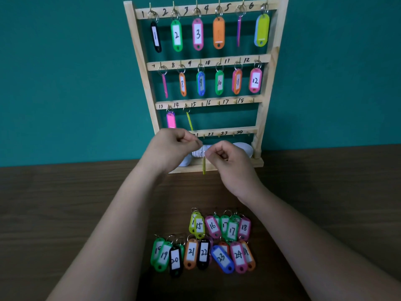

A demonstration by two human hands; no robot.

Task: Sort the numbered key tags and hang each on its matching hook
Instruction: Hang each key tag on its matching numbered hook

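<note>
One wooden rack (pixel 265 109) with four numbered rails stands at the table's (pixel 65 213) far edge. Hanging tags (pixel 197 34) fill six hooks on the top rail, six on the second and two on the third; hooks 6 and 11 seem to carry two each. Four third-rail hooks (pixel 219 103) are bare. Of the loose tags (pixel 212 226) toward the near edge, fourteen show numbers, with more partly hidden behind. The left hand (pixel 171 148) and right hand (pixel 227 161) pinch one yellow-green tag (pixel 204 167).

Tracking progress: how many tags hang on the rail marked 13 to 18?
2: a pink tag on hook 13 and a yellow-green tag, edge-on, on hook 14. A second tag could hide behind either.
</note>
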